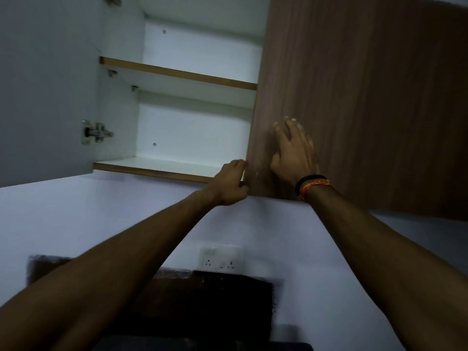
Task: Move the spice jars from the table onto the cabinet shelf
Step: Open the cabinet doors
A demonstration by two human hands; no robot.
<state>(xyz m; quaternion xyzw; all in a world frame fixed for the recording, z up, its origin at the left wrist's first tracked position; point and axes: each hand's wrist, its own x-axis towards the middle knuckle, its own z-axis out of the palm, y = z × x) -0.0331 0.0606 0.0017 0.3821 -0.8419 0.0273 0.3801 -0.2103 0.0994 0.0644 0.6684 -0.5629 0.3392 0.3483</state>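
**Hands on the cabinet door, shelves bare of jars**

Cabinet (pixel 192 102) fills the upper part of my view, mounted on a pale wall (pixel 101 214). Its left door (pixel 45 92) is swung open, showing a white inner face and a metal hinge (pixel 95 133). The right door (pixel 367 97), brown wood grain, covers the right side of the cabinet. Low on the wall I see a white socket plate (pixel 221 257), and below that a dark surface (pixel 202 300) that I cannot make out clearly.

Both arms reach up from the near edge. The left hand (pixel 231 182) grips the bottom left corner of the right door, its fingers (pixel 238 164) curled round the door's edge and the thumb under the corner. The right hand (pixel 293 153) lies flat on the face of the same door, fingers straight and slightly spread, pressing on the wood. A black band and an orange thread (pixel 314 184) circle the right wrist.

Inside, I see an upper shelf (pixel 177 73) and a lower shelf (pixel 157 167), both white with brown front edges. I see no spice jars anywhere in view, on the shelves or below.
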